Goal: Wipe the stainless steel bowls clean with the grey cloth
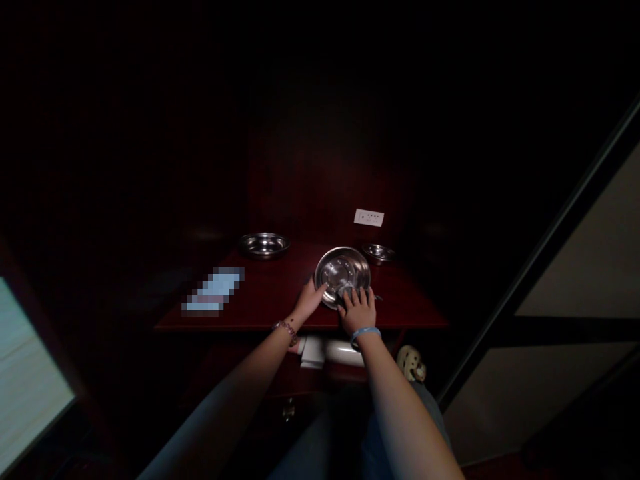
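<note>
A shiny steel bowl is tilted up near the front of the dark red shelf, its inside facing me. My left hand grips its left rim, thumb on the inner side. My right hand lies over the bowl's lower right part, fingers a little spread. Under those fingers shows a bit of grey material, seemingly a cloth, mostly hidden by the hand. Behind to the left rests a wide steel bowl; a smaller steel bowl sits behind to the right.
The dark red shelf has its front edge just below my hands. A blurred-out light rectangle lies on its left side. On the back wall is a white socket plate. Below the shelf are white objects and a beige clog.
</note>
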Demonstrator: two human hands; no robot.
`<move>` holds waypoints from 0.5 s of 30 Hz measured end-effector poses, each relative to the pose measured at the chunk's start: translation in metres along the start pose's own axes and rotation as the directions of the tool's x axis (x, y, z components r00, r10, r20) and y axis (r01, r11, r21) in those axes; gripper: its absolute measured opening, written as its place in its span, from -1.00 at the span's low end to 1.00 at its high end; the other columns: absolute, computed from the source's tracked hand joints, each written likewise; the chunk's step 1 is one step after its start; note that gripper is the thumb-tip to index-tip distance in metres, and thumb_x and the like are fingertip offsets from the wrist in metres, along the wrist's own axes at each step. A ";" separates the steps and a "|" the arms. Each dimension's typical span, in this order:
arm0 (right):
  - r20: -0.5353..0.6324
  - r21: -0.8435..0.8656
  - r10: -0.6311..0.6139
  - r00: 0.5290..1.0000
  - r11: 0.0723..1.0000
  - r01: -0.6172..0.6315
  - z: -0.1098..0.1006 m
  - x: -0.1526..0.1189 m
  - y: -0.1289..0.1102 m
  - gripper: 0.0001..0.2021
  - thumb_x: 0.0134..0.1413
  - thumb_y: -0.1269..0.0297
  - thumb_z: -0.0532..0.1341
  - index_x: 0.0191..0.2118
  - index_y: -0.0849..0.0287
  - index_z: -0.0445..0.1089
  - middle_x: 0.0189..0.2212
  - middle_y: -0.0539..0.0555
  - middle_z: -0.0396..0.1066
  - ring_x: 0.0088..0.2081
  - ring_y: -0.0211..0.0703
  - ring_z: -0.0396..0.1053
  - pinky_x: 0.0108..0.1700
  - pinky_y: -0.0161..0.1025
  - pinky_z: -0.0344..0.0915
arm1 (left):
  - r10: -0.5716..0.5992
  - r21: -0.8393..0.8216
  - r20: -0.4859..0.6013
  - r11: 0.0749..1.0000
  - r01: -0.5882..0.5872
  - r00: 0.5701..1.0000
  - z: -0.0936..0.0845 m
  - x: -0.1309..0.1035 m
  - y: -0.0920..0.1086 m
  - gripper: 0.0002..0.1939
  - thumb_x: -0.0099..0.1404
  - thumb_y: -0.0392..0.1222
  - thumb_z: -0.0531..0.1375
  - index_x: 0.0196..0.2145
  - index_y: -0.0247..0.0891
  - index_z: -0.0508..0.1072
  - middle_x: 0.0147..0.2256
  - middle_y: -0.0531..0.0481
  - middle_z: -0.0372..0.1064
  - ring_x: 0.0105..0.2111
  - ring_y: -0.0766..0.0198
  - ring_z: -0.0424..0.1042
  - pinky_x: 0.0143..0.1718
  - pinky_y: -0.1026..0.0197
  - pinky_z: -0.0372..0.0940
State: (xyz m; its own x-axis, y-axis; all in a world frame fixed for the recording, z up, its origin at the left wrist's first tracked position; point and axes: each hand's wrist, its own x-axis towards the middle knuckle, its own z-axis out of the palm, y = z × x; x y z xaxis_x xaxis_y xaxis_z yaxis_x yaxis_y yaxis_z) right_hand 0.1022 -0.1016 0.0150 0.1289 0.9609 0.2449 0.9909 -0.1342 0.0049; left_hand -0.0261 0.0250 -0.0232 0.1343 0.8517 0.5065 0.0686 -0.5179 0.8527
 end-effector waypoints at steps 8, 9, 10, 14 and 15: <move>0.030 0.007 0.033 0.999 0.999 -0.033 0.002 -0.001 -0.006 -0.42 0.42 0.00 -0.15 0.41 0.11 0.09 0.41 0.14 0.02 0.45 0.13 -0.17 0.40 0.10 -0.48 | -0.010 -0.053 0.036 0.999 0.012 0.999 0.001 -0.003 0.005 -0.59 0.27 -0.09 0.19 0.03 -0.30 0.44 0.05 -0.22 0.49 0.06 0.07 0.47 0.18 0.01 0.26; 0.028 0.017 0.037 0.999 0.999 -0.037 0.003 -0.001 -0.007 -0.42 0.42 0.00 -0.15 0.41 0.11 0.09 0.40 0.15 0.02 0.45 0.13 -0.16 0.40 0.10 -0.46 | -0.009 -0.056 0.049 0.998 0.011 0.999 0.001 -0.003 0.006 -0.58 0.26 -0.08 0.20 0.03 -0.31 0.44 0.05 -0.22 0.49 0.06 0.06 0.47 0.17 0.02 0.27; 0.023 0.028 0.041 0.999 0.999 -0.041 0.003 0.000 -0.008 -0.42 0.42 0.00 -0.16 0.41 0.11 0.10 0.40 0.15 0.03 0.44 0.14 -0.15 0.39 0.10 -0.45 | -0.004 -0.056 0.061 0.998 0.008 0.998 0.002 -0.003 0.007 -0.57 0.25 -0.08 0.21 0.03 -0.31 0.44 0.05 -0.23 0.49 0.06 0.05 0.47 0.17 0.02 0.27; 0.003 0.064 0.060 0.998 0.996 -0.060 0.006 0.000 -0.012 -0.42 0.42 0.00 -0.16 0.40 0.12 0.13 0.39 0.17 0.07 0.43 0.16 -0.11 0.39 0.11 -0.39 | -0.008 -0.030 0.094 0.999 0.011 0.996 0.002 -0.004 0.010 -0.55 0.22 -0.05 0.24 0.02 -0.31 0.45 0.01 -0.21 0.52 0.00 0.06 0.50 0.11 0.03 0.31; -0.003 0.068 0.061 0.998 0.996 -0.060 0.006 0.001 -0.013 -0.42 0.42 0.00 -0.16 0.40 0.13 0.13 0.39 0.17 0.07 0.43 0.17 -0.11 0.39 0.11 -0.38 | -0.011 -0.025 0.100 1.000 0.014 0.995 0.002 -0.004 0.010 -0.55 0.22 -0.05 0.23 0.01 -0.31 0.46 0.00 -0.20 0.52 -0.02 0.06 0.51 0.10 0.04 0.32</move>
State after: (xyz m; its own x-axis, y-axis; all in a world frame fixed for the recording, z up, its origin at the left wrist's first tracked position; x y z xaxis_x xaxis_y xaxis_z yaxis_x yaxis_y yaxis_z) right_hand 0.0900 -0.0978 0.0088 0.1887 0.9504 0.2474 0.9816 -0.1752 -0.0759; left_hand -0.0237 0.0162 -0.0166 0.2319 0.8452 0.4815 0.0457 -0.5039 0.8626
